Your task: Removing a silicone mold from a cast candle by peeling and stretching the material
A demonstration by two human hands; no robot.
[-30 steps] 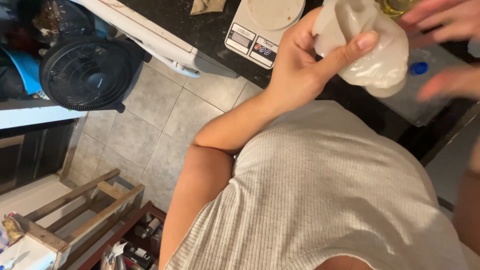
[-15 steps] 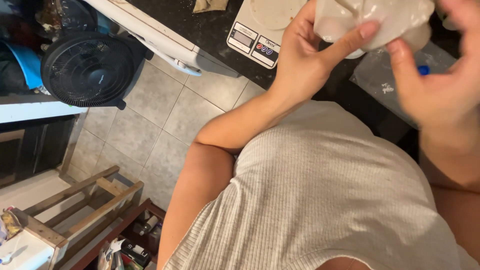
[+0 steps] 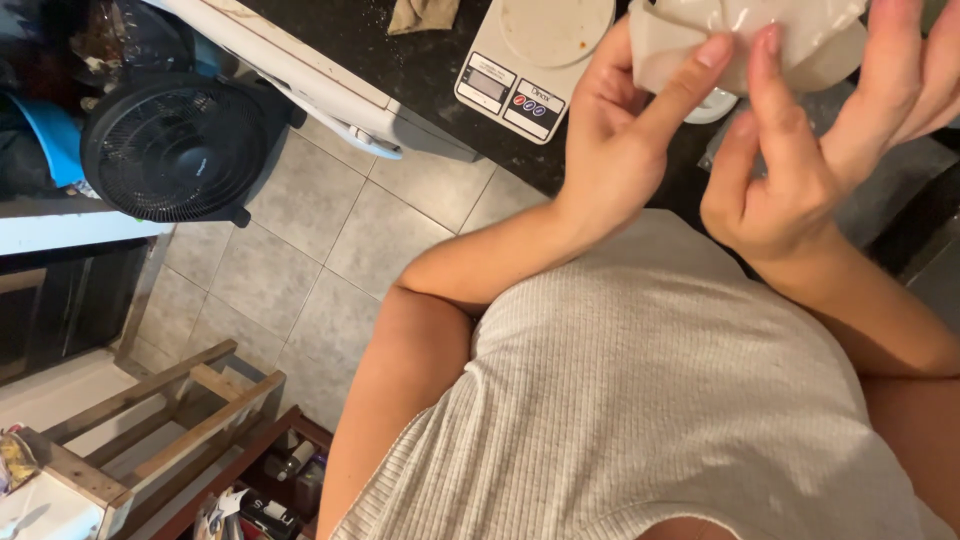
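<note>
Left hand (image 3: 610,150) grip closed on pale translucent plastic bag (image 3: 740,40), index finger laid across its front. Right hand (image 3: 800,170) grip also pinching bag's lower edge, fingers upright. Bag held above dark counter (image 3: 400,50), just beside white kitchen scale (image 3: 530,60).

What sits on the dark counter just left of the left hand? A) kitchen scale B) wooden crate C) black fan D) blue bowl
A: the white kitchen scale lies flat on the dark counter beside the left hand, which holds the crumpled clear plastic bag with the right hand.
</note>
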